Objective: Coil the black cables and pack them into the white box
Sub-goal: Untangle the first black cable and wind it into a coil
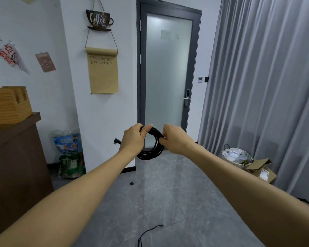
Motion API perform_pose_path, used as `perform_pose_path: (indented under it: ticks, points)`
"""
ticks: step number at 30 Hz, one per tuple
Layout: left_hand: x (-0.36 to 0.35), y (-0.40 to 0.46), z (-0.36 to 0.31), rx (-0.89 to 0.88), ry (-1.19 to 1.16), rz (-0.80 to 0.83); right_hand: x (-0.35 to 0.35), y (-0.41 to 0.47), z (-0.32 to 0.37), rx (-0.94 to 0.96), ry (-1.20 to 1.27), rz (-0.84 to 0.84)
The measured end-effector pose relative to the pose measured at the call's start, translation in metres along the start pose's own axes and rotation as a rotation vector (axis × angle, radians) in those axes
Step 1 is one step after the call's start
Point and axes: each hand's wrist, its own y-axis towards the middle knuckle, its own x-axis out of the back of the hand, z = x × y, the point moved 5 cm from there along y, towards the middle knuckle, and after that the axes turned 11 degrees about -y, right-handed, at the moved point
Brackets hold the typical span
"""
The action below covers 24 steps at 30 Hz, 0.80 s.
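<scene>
The left hand and right hand both wrap their fingers tight around a round black cable coil held up in the air

Black cable coil: several round loops, held upright in mid-air, gripped at its top and right side; one angled plug end stuck out left. Second black cable: loose on the grey floor (connector type possibly USB, too small to tell).
</scene>
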Motion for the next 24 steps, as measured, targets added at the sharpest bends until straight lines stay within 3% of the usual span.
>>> perform_pose_path:
  ticks: [2, 4, 6, 9, 12, 13, 15, 17, 19, 22, 24]
  points:
    - [0.002, 0.001, 0.002, -0.002, 0.028, -0.017, 0.005, 0.001, 0.003, -0.038, -0.211, -0.071]
    - [0.006, 0.002, 0.005, -0.011, 0.040, -0.028, 0.007, 0.005, 0.003, -0.073, -0.202, -0.064]
    - [0.010, 0.003, 0.005, -0.022, 0.044, -0.033, 0.007, 0.009, 0.001, -0.112, 0.112, 0.025]
    - [0.013, 0.003, 0.003, -0.065, 0.068, -0.035, 0.003, 0.008, 0.004, -0.232, 0.888, 0.177]
    - [0.018, 0.005, 0.004, -0.106, 0.080, -0.039, -0.005, 0.009, 0.003, -0.334, 1.208, 0.273]
    - [0.020, 0.006, 0.006, -0.113, 0.087, -0.035, -0.006, 0.010, 0.001, -0.344, 1.188, 0.298]
    - [0.023, 0.008, 0.009, -0.120, 0.083, -0.022, 0.000, 0.009, -0.003, -0.294, 0.910, 0.290]
    - [0.024, 0.007, 0.009, -0.119, 0.031, -0.009, 0.011, 0.010, -0.007, -0.179, 0.516, 0.198]
    - [0.022, 0.008, 0.008, -0.072, -0.087, 0.000, 0.016, 0.014, -0.011, -0.087, 0.281, 0.072]
    - [0.018, 0.008, 0.010, 0.110, -0.428, 0.025, 0.015, 0.017, -0.022, -0.090, 0.092, -0.141]
    - [0.013, 0.004, 0.008, 0.202, -0.628, 0.051, 0.013, 0.018, -0.025, -0.091, 0.158, -0.245]
